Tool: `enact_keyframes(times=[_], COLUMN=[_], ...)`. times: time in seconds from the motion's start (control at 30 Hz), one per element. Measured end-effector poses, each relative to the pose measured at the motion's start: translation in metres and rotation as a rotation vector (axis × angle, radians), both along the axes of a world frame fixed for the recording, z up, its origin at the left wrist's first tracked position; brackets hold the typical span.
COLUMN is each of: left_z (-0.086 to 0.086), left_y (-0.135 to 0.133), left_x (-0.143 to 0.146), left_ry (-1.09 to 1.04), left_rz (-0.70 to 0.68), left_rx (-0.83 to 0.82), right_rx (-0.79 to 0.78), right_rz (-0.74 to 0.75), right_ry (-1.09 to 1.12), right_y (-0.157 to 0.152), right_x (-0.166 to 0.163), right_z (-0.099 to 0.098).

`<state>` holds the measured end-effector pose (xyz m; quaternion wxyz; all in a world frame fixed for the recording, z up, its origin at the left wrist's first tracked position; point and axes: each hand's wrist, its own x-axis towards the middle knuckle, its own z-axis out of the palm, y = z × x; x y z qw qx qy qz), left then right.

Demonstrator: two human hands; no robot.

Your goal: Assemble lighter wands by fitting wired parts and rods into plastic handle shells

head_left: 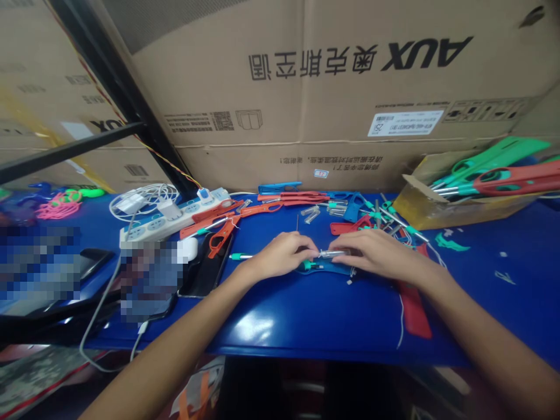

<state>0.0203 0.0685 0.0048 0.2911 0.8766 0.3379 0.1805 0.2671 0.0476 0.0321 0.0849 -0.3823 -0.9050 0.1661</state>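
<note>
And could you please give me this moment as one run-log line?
left hand: fingertips at clear tube | right hand: holding clear tube | beneath: blue handle | far right: small box | left: power strip

On the bench (280, 326), a power strip (160, 227) lies left, behind a phone (203, 274), loose casings (301, 198) stretch across the rear, a carton (464, 213) with lighters (520, 181) inside sits right, and a large box (262, 108) stands behind.

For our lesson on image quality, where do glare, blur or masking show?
Head view: glare whitens patches of the blue tabletop; pixel blocks mask areas at left; the pink coil looks blurred; the held clear piece looks soft too.
</note>
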Motion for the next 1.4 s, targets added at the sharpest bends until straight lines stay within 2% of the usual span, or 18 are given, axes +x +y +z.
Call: enact_keyframes(times=[0.4, 0.57, 0.77, 0.93, 1.4], left_z=[0.001, -0.001, 0.0, 0.003, -0.004], left_y=[-0.003, -0.003, 0.001, 0.007, 0.007], left_x=[0.004, 0.004, 0.001, -0.009, -0.006], left_ry=[0.049, 0.061, 0.016, -0.062, -0.157], left_rz=[0.106, 0.099, 0.065, -0.031, 0.026], left_rx=[-0.012, -0.041, -0.08, -0.239, -0.326], right_rx=[0.027, 0.036, 0.034, 0.011, 0.001], right_rz=[0.008, 0.054, 0.031, 0.007, -0.03], right_ry=[-0.034, -0.001, 0.006, -0.003, -0.009], right_y=[-0.003, -0.003, 0.0, 0.001, 0.0], right_x=[-0.004, -0.007, -0.009, -0.006, -0.006], right_z=[-0.004, -0.007, -0.011, -0.009, -0.008])
